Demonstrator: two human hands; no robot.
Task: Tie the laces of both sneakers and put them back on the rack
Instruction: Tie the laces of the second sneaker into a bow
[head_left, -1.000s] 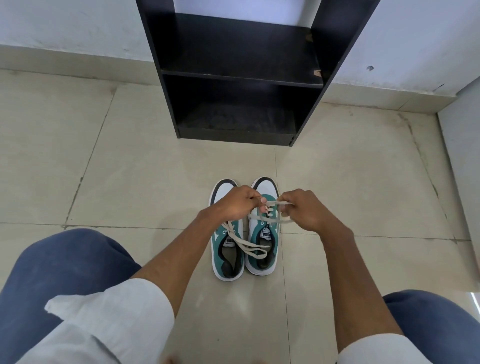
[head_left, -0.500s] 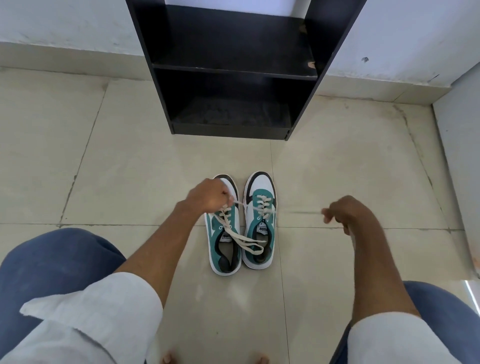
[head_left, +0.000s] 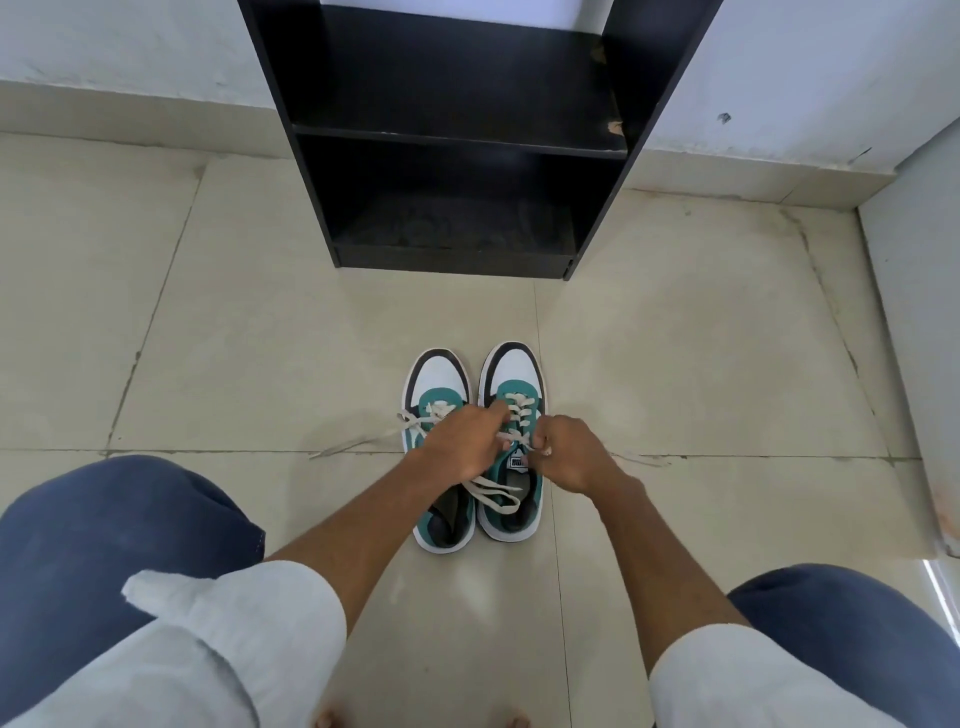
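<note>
I've got both hands, left (head_left: 464, 448) & right (head_left: 566, 457), fingers pinched on the right sneaker (head_left: 511, 441) laces just beneath them, w/ slack loose ends that could slip, undoing the knot.

One view only, from a wide-angle camera on the person's head, looking forward and steeply down. The bottom of the frame holds the person's own knees (head_left: 104, 551) and sleeves (head_left: 234, 644), very near the lens and bulged by the wide angle. The hands, left (head_left: 462, 441) and right (head_left: 569, 454), meet at mid-frame over the sneakers (head_left: 475, 447), near the camera and just below centre. Further off, at the top centre, stands the rack (head_left: 457, 140), seen from above and in front, its upper part cut by the frame edge. The floor (head_left: 260, 332) fills the middle, and the wall (head_left: 130, 47) runs across the top. No second view shares the scene.
</note>
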